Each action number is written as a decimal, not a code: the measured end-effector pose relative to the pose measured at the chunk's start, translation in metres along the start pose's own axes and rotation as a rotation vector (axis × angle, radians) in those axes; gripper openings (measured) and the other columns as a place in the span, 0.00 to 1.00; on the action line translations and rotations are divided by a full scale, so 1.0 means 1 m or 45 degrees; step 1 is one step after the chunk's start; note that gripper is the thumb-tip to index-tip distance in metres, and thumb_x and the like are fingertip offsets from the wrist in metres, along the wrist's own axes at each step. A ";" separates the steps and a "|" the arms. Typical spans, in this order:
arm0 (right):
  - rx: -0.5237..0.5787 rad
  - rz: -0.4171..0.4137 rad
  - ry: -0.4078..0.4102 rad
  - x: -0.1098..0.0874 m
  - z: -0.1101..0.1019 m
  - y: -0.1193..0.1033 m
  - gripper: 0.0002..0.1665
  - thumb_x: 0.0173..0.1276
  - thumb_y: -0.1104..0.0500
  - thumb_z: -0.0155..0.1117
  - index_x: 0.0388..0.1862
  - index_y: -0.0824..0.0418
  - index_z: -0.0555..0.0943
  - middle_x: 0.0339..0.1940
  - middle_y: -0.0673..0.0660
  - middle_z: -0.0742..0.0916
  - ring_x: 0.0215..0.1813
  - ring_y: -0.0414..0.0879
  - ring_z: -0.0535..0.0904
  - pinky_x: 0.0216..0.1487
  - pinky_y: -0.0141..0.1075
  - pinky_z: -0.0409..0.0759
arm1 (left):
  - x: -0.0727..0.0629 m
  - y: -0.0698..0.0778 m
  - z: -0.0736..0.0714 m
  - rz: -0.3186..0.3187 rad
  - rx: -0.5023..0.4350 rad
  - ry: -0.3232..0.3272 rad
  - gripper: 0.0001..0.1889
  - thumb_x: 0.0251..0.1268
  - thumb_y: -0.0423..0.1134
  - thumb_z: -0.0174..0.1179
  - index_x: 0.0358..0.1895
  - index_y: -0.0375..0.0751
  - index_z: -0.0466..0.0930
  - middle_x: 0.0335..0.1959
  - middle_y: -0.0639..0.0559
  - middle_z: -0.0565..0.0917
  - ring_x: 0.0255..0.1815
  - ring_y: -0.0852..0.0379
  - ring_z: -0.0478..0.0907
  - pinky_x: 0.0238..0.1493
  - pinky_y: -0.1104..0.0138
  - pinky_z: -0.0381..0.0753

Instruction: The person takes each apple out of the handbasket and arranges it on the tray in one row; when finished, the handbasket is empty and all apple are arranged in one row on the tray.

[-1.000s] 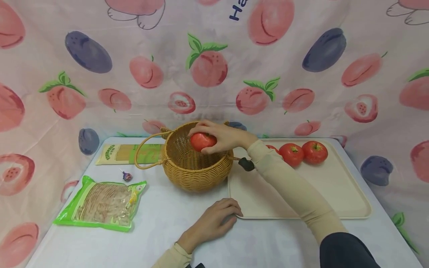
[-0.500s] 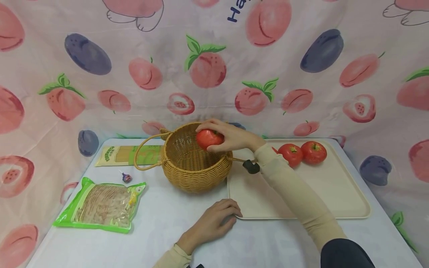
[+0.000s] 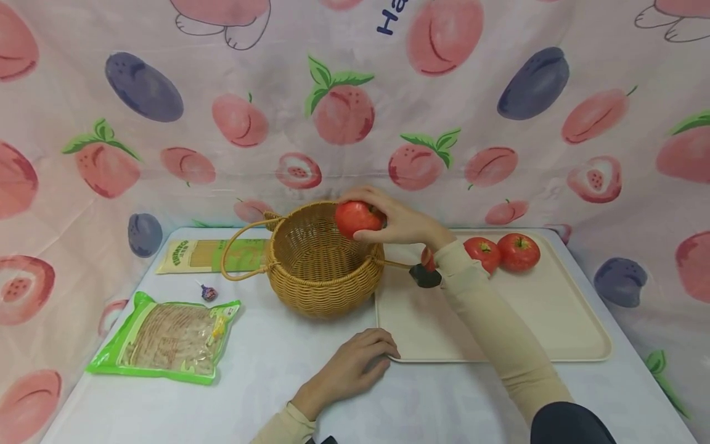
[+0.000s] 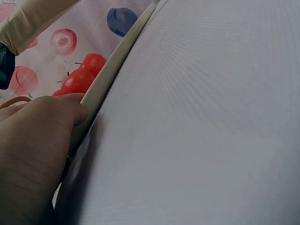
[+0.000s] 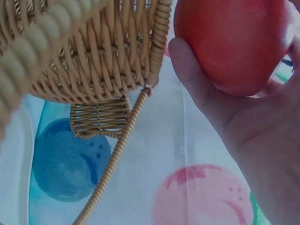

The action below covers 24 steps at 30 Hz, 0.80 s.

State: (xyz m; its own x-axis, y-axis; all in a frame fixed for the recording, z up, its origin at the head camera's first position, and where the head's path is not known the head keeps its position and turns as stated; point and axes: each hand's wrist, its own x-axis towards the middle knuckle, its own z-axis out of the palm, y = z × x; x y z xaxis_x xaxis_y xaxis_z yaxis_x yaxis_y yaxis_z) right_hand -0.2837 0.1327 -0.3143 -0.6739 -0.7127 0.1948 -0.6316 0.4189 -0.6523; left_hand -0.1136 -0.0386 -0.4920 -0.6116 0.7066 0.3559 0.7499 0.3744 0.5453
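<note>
My right hand (image 3: 396,219) grips a red apple (image 3: 357,219) at the right side of the wicker basket's (image 3: 324,299) opening, above the rim. The right wrist view shows the thumb against the apple (image 5: 234,42), close beside the woven wall. Bare wicker shows inside the basket. My left hand (image 3: 355,367) lies on the white table, its fingertips at the near left corner of the beige tray (image 3: 532,327). In the left wrist view that hand (image 4: 37,145) touches the tray's edge. Two apples, one of them at the far right (image 3: 518,251), sit on the tray; another is mostly hidden behind my right sleeve.
Left of the basket lie a pack of noodles (image 3: 202,256), partly behind the basket's handle (image 3: 224,256), a small wrapped lollipop (image 3: 208,293) and a green-edged bag of sliced food (image 3: 166,339). A fruit-print cloth (image 3: 344,166) hangs behind the table.
My right hand has moved right and slightly up with the apple, from over the basket's middle to its right rim. My left hand has stayed at the tray corner.
</note>
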 end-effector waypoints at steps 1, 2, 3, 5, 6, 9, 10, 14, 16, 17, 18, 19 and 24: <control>0.008 0.003 0.012 -0.002 -0.001 -0.001 0.35 0.59 0.47 0.67 0.64 0.37 0.66 0.67 0.44 0.66 0.63 0.44 0.67 0.58 0.49 0.75 | 0.000 0.000 0.000 0.010 0.007 0.005 0.10 0.68 0.38 0.53 0.47 0.56 0.78 0.52 0.65 0.75 0.60 0.67 0.69 0.63 0.68 0.71; 0.018 0.001 0.022 -0.004 -0.002 -0.003 0.35 0.59 0.49 0.68 0.65 0.39 0.66 0.67 0.45 0.66 0.63 0.44 0.66 0.59 0.50 0.75 | 0.000 0.000 0.000 0.004 0.003 0.004 0.10 0.68 0.38 0.53 0.47 0.56 0.78 0.52 0.65 0.75 0.60 0.67 0.69 0.63 0.68 0.71; 0.016 0.003 0.036 -0.007 -0.004 -0.007 0.35 0.59 0.51 0.68 0.65 0.40 0.66 0.67 0.46 0.66 0.64 0.45 0.66 0.59 0.50 0.74 | 0.000 0.000 0.000 0.008 0.002 0.006 0.10 0.68 0.38 0.53 0.47 0.56 0.78 0.52 0.65 0.75 0.60 0.67 0.69 0.63 0.68 0.71; 0.020 0.015 0.055 -0.012 -0.007 -0.016 0.35 0.59 0.54 0.68 0.65 0.45 0.67 0.67 0.49 0.66 0.64 0.46 0.65 0.60 0.51 0.74 | 0.000 0.000 0.001 0.012 0.003 0.012 0.10 0.67 0.38 0.54 0.47 0.56 0.78 0.52 0.64 0.75 0.60 0.67 0.69 0.63 0.68 0.71; 0.024 0.011 0.064 -0.014 -0.010 -0.020 0.35 0.59 0.56 0.68 0.66 0.48 0.67 0.67 0.50 0.67 0.65 0.47 0.65 0.60 0.52 0.73 | 0.000 0.000 0.000 0.007 -0.003 0.010 0.10 0.67 0.38 0.54 0.47 0.56 0.78 0.52 0.64 0.75 0.60 0.68 0.69 0.63 0.69 0.71; 0.040 0.006 0.087 -0.022 -0.015 -0.030 0.35 0.59 0.58 0.68 0.66 0.54 0.67 0.66 0.53 0.68 0.64 0.48 0.66 0.60 0.51 0.74 | 0.001 0.001 0.000 0.006 -0.007 0.012 0.10 0.67 0.38 0.54 0.47 0.56 0.78 0.52 0.64 0.75 0.60 0.68 0.69 0.63 0.69 0.71; 0.044 0.009 0.094 -0.024 -0.017 -0.031 0.35 0.59 0.59 0.68 0.66 0.54 0.67 0.66 0.53 0.69 0.64 0.47 0.67 0.60 0.51 0.74 | 0.001 0.001 0.000 0.006 -0.008 0.011 0.10 0.67 0.38 0.54 0.47 0.56 0.78 0.52 0.64 0.75 0.60 0.68 0.69 0.64 0.69 0.71; 0.047 0.039 0.120 -0.030 -0.020 -0.030 0.35 0.59 0.59 0.69 0.65 0.54 0.67 0.65 0.52 0.70 0.63 0.46 0.68 0.59 0.49 0.74 | 0.001 0.001 0.000 0.003 -0.017 0.004 0.09 0.67 0.38 0.54 0.47 0.56 0.78 0.52 0.64 0.76 0.60 0.68 0.69 0.64 0.69 0.71; 0.044 0.041 0.133 -0.032 -0.021 -0.027 0.35 0.59 0.59 0.69 0.65 0.54 0.68 0.65 0.52 0.69 0.62 0.47 0.68 0.59 0.49 0.75 | 0.001 0.000 0.000 0.018 -0.002 0.012 0.10 0.67 0.38 0.54 0.47 0.55 0.78 0.52 0.63 0.76 0.60 0.67 0.69 0.63 0.68 0.71; 0.048 0.041 0.136 -0.034 -0.022 -0.025 0.35 0.59 0.59 0.69 0.65 0.54 0.68 0.65 0.52 0.69 0.62 0.47 0.68 0.58 0.49 0.75 | 0.001 0.000 -0.001 0.018 0.000 0.012 0.10 0.67 0.38 0.54 0.47 0.55 0.78 0.52 0.63 0.76 0.60 0.67 0.69 0.63 0.68 0.71; 0.049 0.041 0.139 -0.035 -0.023 -0.024 0.35 0.58 0.59 0.69 0.65 0.54 0.68 0.65 0.53 0.69 0.62 0.47 0.68 0.58 0.49 0.75 | 0.001 0.000 -0.001 0.011 -0.003 0.008 0.10 0.67 0.38 0.54 0.47 0.56 0.78 0.52 0.64 0.76 0.60 0.67 0.69 0.63 0.69 0.71; 0.052 0.041 0.142 -0.036 -0.023 -0.023 0.36 0.58 0.59 0.69 0.65 0.54 0.68 0.65 0.53 0.69 0.61 0.47 0.68 0.58 0.48 0.75 | 0.001 0.000 -0.001 0.011 0.001 0.008 0.10 0.68 0.38 0.54 0.47 0.56 0.78 0.52 0.64 0.75 0.60 0.68 0.69 0.64 0.69 0.71; 0.049 0.039 0.157 -0.043 -0.027 -0.017 0.37 0.57 0.59 0.70 0.65 0.55 0.68 0.65 0.53 0.69 0.61 0.48 0.69 0.57 0.48 0.76 | 0.001 0.001 -0.002 -0.003 0.003 -0.002 0.09 0.68 0.39 0.53 0.47 0.56 0.78 0.52 0.64 0.75 0.60 0.69 0.68 0.64 0.70 0.70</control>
State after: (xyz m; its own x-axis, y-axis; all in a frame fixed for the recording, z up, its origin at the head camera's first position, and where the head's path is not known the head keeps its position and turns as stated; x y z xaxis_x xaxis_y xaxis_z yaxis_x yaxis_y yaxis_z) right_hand -0.2544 0.1709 -0.2916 -0.7363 -0.6241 0.2613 -0.5962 0.4160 -0.6866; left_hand -0.1140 -0.0383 -0.4895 -0.6130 0.7067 0.3533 0.7491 0.3776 0.5443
